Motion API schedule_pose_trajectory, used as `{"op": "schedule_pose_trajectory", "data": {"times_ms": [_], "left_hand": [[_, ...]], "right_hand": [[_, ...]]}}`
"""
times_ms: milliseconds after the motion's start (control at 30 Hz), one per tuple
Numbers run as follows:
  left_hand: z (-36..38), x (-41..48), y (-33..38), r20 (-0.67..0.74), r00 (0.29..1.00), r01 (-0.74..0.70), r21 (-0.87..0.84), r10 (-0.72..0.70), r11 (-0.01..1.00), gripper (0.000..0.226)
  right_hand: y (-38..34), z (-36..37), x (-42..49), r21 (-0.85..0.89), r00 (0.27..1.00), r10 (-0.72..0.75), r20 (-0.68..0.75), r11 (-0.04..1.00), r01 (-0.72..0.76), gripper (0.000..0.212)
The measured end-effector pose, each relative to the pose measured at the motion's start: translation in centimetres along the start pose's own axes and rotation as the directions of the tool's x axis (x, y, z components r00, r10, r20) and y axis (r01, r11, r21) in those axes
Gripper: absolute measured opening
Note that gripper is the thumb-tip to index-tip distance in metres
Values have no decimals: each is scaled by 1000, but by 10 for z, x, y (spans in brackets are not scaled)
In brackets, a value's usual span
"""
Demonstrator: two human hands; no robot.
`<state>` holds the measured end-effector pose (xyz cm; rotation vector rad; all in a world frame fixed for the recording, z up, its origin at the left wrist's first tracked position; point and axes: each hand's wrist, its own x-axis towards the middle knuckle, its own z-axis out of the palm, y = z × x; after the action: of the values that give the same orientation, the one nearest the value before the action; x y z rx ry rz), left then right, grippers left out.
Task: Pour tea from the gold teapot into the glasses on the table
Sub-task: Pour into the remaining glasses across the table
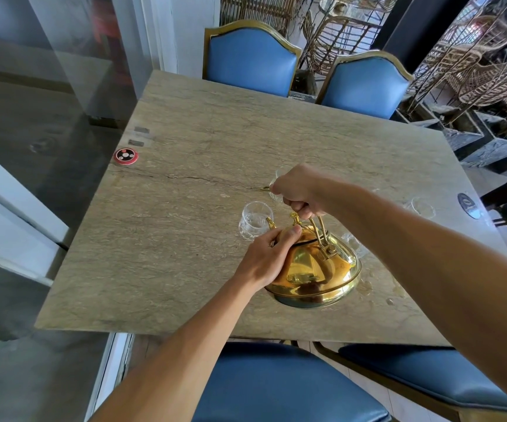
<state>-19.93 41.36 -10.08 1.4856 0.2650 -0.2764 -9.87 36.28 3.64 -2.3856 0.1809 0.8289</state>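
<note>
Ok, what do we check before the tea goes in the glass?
1. Right hand grips the teapot handle: ok.
2. Left hand holds the lid down: ok.
3. Spout reaches the nearest glass: ok.
4. That glass stands upright: ok.
5. Tea left in the teapot: cannot tell.
6. Table dry: not ok, wet-looking spots beside the teapot.

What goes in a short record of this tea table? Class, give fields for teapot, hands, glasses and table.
teapot: gold teapot, spout at the near glass
right hand: grips the top handle
left hand: holds the lid side, thumb by the knob
glasses: near glass by the spout; far glass at right; both look clear
table: stone table, red button at its left edge
</note>
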Motion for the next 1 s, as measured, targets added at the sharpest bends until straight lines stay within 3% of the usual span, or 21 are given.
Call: {"op": "schedule_pose_trajectory", "data": {"times_ms": [467,767,900,1000], "left_hand": [[-1,-4,9,-25,1000,0,46,2,999,89],[-7,-9,13,-32,999,10,116,-6,993,95],[-10,-13,14,-37,999,-5,159,11,987,92],[-11,-17,18,-24,999,-19,177,24,984,70]], "right_hand": [[5,-3,0,59,999,-26,-29,998,28,25],[7,-1,-6,125,998,-57,-40,990,62,11],[11,-1,-13,177,996,-75,-47,981,82,36],[12,-2,-25,193,993,-95,-69,975,107,40]]}}
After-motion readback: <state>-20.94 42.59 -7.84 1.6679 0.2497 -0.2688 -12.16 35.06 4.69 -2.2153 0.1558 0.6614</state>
